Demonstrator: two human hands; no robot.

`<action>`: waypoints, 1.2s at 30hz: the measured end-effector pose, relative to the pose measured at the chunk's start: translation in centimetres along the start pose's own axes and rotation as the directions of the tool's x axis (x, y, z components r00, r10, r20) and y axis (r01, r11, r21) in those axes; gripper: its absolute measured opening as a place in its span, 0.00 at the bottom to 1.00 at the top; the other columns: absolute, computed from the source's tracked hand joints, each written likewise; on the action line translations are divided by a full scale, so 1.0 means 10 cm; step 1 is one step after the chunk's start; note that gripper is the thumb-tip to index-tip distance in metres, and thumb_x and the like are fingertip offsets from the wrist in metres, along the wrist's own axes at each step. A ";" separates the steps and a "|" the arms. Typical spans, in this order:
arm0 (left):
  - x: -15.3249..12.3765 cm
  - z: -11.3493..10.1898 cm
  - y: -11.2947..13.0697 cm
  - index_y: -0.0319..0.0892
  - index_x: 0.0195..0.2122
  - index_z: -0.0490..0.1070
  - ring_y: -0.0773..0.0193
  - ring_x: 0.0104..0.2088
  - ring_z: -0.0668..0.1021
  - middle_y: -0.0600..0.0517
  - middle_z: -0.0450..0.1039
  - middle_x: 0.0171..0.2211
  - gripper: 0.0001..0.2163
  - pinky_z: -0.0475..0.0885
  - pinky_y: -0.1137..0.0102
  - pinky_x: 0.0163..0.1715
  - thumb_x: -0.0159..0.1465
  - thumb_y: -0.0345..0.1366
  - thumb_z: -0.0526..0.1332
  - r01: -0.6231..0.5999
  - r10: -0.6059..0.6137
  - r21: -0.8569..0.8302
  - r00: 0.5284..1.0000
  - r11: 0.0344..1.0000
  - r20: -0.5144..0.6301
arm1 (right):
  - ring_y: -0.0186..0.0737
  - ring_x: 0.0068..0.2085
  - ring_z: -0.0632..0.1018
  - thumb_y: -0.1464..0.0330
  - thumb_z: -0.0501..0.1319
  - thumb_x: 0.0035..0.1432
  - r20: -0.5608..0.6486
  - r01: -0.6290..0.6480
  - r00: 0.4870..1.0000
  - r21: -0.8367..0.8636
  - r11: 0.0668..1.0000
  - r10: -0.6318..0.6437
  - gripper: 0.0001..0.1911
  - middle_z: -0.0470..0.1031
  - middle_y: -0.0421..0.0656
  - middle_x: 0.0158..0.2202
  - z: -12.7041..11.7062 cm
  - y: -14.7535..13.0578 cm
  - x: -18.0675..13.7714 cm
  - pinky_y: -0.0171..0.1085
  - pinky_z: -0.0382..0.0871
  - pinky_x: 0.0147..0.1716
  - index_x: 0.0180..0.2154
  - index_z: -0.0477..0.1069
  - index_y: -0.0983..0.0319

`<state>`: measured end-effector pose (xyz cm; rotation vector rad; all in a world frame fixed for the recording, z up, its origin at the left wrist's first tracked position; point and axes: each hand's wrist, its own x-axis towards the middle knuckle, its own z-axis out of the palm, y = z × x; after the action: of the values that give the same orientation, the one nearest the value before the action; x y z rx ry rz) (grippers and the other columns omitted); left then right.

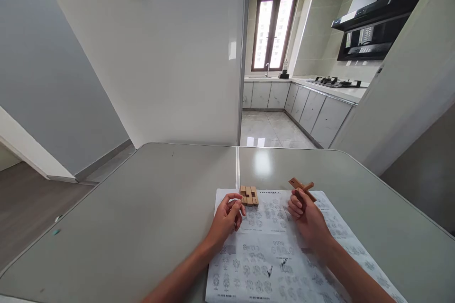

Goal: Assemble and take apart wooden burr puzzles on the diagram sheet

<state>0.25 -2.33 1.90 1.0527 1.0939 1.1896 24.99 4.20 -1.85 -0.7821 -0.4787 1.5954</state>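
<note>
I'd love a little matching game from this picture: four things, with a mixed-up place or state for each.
1. Left hand
2. Right hand
3. Printed sheet
4. Window

A. Holding wooden pieces
B. Dark-framed and bright
C. Beside the wooden block cluster
D. Spread on the table, covered in small diagrams

Pairs: 1-C, 2-A, 3-D, 4-B

two dark tick-like marks [269, 271] on the printed sheet [261, 239], its lettering [270, 192] too small to read

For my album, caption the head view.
Left hand near a notched brown wooden block, right hand holding crossed brown wooden bars.
</note>
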 end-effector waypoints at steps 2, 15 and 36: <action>0.00 0.00 0.00 0.43 0.47 0.65 0.75 0.17 0.64 0.58 0.70 0.30 0.18 0.56 0.77 0.17 0.66 0.52 0.61 0.001 -0.001 0.006 1.000 1.000 0.004 | 0.26 0.18 0.57 0.63 0.69 0.61 0.009 -0.009 1.000 0.036 0.999 0.008 0.12 0.57 0.31 0.20 -0.02 -0.02 0.02 0.27 0.59 0.14 0.31 0.70 0.62; 0.00 0.00 0.00 0.43 0.46 0.66 0.75 0.18 0.64 0.57 0.70 0.30 0.20 0.57 0.76 0.17 0.65 0.54 0.62 -0.013 0.013 0.019 1.000 1.000 -0.001 | 0.27 0.18 0.57 0.60 0.69 0.60 0.068 -0.068 0.996 0.111 0.992 0.060 0.13 0.54 0.31 0.21 -0.10 -0.02 0.09 0.29 0.58 0.15 0.32 0.69 0.60; -0.06 0.00 -0.02 0.44 0.42 0.71 0.61 0.34 0.73 0.49 0.74 0.36 0.09 0.66 0.72 0.27 0.71 0.42 0.56 -0.219 0.274 0.480 0.961 0.849 -0.046 | 0.28 0.20 0.57 0.64 0.72 0.58 0.142 -0.203 0.968 -0.056 0.978 0.209 0.15 0.54 0.31 0.22 0.06 0.05 -0.01 0.30 0.59 0.17 0.30 0.66 0.59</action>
<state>0.25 -2.96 1.72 1.5568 1.4134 1.2238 24.22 4.09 -1.80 -0.7674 -0.5524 1.8509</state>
